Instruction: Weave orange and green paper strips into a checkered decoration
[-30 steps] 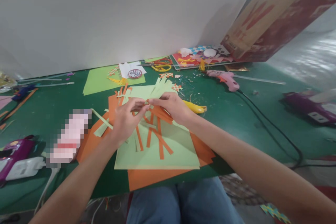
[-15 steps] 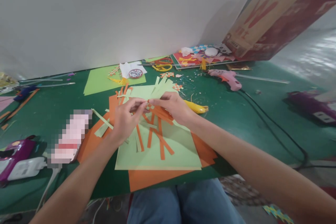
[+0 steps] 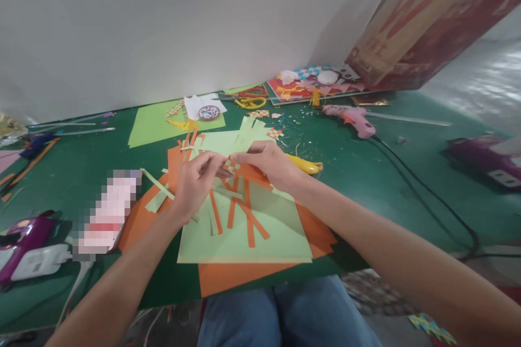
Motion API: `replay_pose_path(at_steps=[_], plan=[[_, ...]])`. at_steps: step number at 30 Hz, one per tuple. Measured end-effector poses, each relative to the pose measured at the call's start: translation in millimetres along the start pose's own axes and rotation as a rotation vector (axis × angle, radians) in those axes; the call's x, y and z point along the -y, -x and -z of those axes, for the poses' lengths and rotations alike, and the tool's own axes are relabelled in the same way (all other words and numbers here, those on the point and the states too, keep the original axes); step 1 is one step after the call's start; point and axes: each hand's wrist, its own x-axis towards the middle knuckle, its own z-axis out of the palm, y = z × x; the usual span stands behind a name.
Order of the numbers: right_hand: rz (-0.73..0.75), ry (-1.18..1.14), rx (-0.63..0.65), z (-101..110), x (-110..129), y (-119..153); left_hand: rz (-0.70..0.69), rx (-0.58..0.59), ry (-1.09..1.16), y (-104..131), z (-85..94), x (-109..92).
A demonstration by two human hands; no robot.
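Observation:
Above the middle of the paper stack, both hands meet at a small woven paper piece [image 3: 233,166] of orange and pale green strips. My left hand [image 3: 198,180] has its fingertips closed at the left edge of the weave. From the right, my right hand [image 3: 273,164] pinches it with thumb and forefinger, while pale green strip ends [image 3: 250,133] fan out beyond. The palm hides part of the weave. Loose orange strips [image 3: 249,222] lie below on the pale green sheet [image 3: 280,238], over orange sheets [image 3: 240,279].
A pink glue gun [image 3: 354,119] with a black cord lies at right. Yellow scissors [image 3: 250,103] rest at the back, and a yellow object [image 3: 305,165] is beside my right wrist. A blurred phone-like object [image 3: 109,211] and a purple power strip [image 3: 28,238] sit at left.
The fingers of my left hand have shifted slightly at the weave, and more of its checks show. The pale green strip ends have tilted a little. My right hand stays nearly in place.

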Motion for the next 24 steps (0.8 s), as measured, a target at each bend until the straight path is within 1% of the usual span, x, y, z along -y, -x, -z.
replay_pose_path(at_steps=[3, 5, 7, 11, 14, 16, 18, 22, 24], plan=[[-0.025, -0.004, 0.006, 1.2, -0.7, -0.1, 0.037, -0.006, 0.081, -0.6, 1.8, -0.4], [-0.037, -0.026, 0.014, 2.1, -1.5, -0.5, 0.030, -0.002, 0.048, -0.8, 2.5, -1.2], [-0.039, -0.048, 0.022, 3.0, -2.4, -1.3, 0.009, 0.035, -0.025, -0.9, 2.3, -1.6], [-0.014, -0.039, 0.022, 4.9, -3.7, -3.5, -0.001, 0.124, -0.087, -0.7, 0.6, -0.8], [0.031, 0.017, 0.017, 6.5, -3.4, -4.1, 0.009, 0.144, -0.082, -0.7, 0.0, 0.1], [0.061, 0.029, 0.042, 7.2, -3.0, -4.0, 0.015, 0.155, -0.086, -0.7, 0.2, 0.1], [0.062, 0.010, 0.058, 7.4, -3.0, -3.9, 0.001, 0.136, -0.102, -0.6, 0.6, -0.3], [-0.005, -0.084, 0.038, 6.5, -4.0, -4.7, -0.098, -0.011, -0.135, 0.3, 1.0, -0.2], [-0.045, -0.149, 0.046, 6.0, -4.0, -5.2, -0.143, -0.044, -0.126, 1.1, 1.1, 1.0]])
